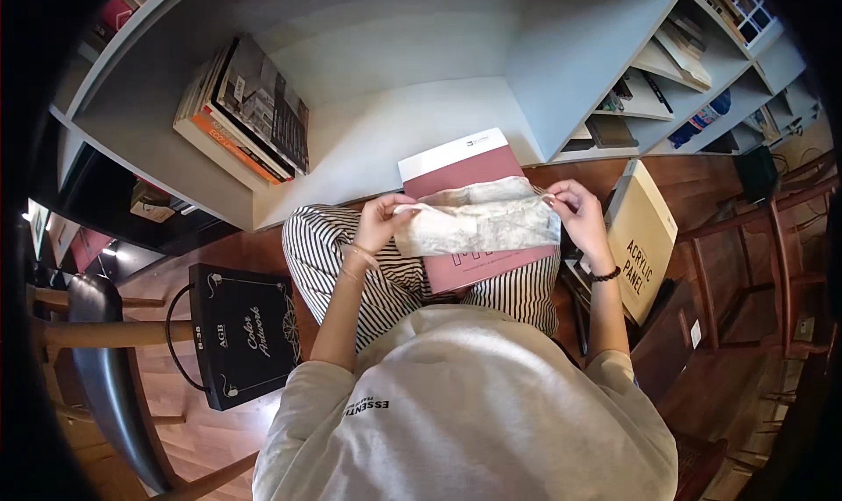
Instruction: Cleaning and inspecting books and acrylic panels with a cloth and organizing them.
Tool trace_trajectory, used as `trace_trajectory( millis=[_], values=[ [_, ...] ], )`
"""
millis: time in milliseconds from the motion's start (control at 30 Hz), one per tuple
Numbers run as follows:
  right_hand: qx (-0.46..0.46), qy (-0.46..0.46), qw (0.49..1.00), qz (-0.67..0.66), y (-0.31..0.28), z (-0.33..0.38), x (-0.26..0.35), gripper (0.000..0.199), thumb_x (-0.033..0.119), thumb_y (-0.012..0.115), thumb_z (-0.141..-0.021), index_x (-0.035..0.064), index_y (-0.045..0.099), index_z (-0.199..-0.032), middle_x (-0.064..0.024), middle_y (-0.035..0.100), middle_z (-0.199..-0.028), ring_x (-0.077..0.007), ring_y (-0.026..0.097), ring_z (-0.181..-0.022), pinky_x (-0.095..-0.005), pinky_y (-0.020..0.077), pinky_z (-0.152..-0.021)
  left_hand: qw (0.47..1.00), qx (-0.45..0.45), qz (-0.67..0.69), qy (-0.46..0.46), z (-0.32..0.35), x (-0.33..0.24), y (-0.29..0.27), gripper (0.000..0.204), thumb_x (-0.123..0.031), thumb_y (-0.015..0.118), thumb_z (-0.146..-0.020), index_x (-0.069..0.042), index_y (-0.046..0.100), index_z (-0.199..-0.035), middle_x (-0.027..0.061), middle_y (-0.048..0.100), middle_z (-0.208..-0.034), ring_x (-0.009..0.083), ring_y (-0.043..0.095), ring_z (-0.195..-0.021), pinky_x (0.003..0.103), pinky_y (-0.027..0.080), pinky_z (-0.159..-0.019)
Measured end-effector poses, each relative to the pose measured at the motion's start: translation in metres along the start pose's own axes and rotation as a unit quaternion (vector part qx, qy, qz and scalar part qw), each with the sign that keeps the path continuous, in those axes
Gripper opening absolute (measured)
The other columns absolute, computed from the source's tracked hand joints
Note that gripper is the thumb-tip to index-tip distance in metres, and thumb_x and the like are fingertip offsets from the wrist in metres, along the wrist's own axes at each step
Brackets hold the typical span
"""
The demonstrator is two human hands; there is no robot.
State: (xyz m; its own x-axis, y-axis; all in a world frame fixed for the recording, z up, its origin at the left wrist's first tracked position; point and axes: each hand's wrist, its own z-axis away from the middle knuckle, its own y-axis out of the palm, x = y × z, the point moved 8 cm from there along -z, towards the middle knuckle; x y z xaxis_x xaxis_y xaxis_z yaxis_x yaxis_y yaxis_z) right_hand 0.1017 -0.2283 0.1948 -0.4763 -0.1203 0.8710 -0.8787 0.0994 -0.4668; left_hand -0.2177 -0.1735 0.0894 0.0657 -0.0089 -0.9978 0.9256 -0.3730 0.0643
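I see 2 hands holding a crumpled pale cloth (478, 222) stretched flat between them. My left hand (379, 220) has its fingers pinched shut on the cloth's left edge, my right hand (577, 210) curled closed on the right edge, which keeps it taut. The cloth hangs over a pink-and-white book (465, 163) resting on my striped lap (338, 247), beside a grey shelf (368, 142); a black case (246, 330) sits on the floor
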Motion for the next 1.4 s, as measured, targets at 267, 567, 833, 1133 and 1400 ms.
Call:
trace_trajectory(
  millis=[267,567,833,1133,1400],
  values=[
    [-0.147,0.066,0.955,0.248,0.009,-0.021,-0.063,0.029,0.015,0.069,-0.082,-0.0048,0.06,-0.101,-0.0103,0.068,-0.086,-0.0145,0.065,-0.08,-0.0252,0.0491,-0.071,0.951,-0.239,-0.197,0.019,-0.003,0.047,-0.033,0.048,-0.014,0.07,-0.082,0.008,0.05,-0.118,0.0188,0.065,-0.104,0.0232,0.065,-0.093,0.031,0.051,-0.08],
    [-0.038,0.229,0.972,-0.019,0.013,0.004,-0.125,0.035,0.022,0.073,-0.078,-0.0046,0.06,-0.096,-0.0191,0.066,-0.079,-0.0249,0.065,-0.07,-0.0323,0.0492,-0.066,0.977,-0.131,-0.136,-0.103,0.022,0.076,0.014,0.065,-0.026,0.073,-0.079,0.009,0.044,-0.127,0.0251,0.059,-0.115,0.0289,0.062,-0.102,0.034,0.048,-0.087],
    [-0.153,0.036,0.972,0.175,0.018,-0.013,0.044,0.016,0.011,0.067,-0.081,-0.0005,0.057,-0.088,-0.0124,0.06,-0.066,-0.0216,0.058,-0.058,-0.0311,0.0452,-0.058,0.96,-0.266,-0.077,0.042,0.04,0.03,0.022,0.065,-0.038,0.061,-0.088,0.005,0.041,-0.133,0.0221,0.047,-0.133,0.0308,0.045,-0.125,0.039,0.035,-0.103],
    [0.122,-0.133,0.982,-0.063,0.152,0.056,0.194,0.017,0.0,0.064,-0.081,0.0006,0.054,-0.095,-0.0059,0.059,-0.079,-0.0109,0.057,-0.07,-0.0228,0.0471,-0.061,0.7,0.21,0.673,0.114,0.036,-0.043,0.075,0.065,-0.051,0.044,-0.093,-0.008,0.037,-0.14,0.0148,0.043,-0.139,0.0282,0.04,-0.129,0.041,0.033,-0.107],
    [0.094,-0.121,0.985,-0.079,0.137,0.021,0.172,0.012,-0.001,0.066,-0.082,-0.0002,0.057,-0.09,0.0008,0.055,-0.078,-0.0036,0.053,-0.073,-0.02,0.0439,-0.06,0.878,0.059,0.475,0.017,0.052,-0.021,0.061,0.061,-0.045,0.038,-0.095,-0.01,0.03,-0.145,0.0149,0.032,-0.148,0.03,0.029,-0.137,0.045,0.019,-0.114]
  ],
)
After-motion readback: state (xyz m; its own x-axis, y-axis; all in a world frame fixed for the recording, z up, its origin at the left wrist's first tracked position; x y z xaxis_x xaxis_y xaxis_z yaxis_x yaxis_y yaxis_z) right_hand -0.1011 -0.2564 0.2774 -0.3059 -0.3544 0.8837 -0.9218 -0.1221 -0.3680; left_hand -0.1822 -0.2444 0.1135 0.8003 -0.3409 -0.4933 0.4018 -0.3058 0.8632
